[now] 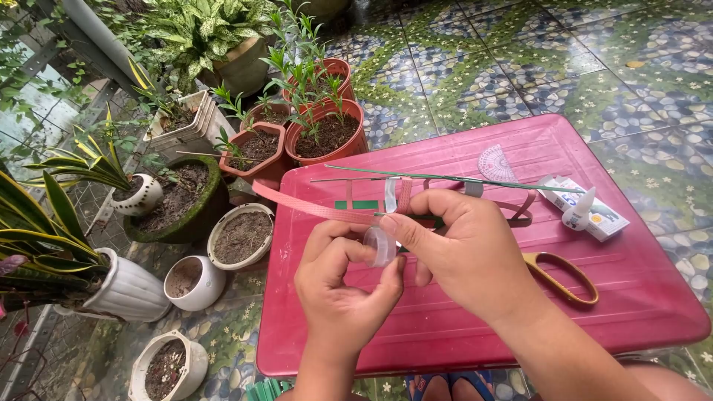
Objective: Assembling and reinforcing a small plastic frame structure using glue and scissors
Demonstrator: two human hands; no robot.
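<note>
A white-and-green box (pixel 587 208) lies at the table's (pixel 631 297) right; both hands (pixel 338 293) (pixel 464 249) pinch what looks like a tape roll (pixel 379 246) between them.

Red plastic table (pixel 639 297) bearing scissors (pixel 561 276), glue box (pixel 605 215), clear protractor (pixel 496 163), pink ribbon (pixel 304 204).
</note>
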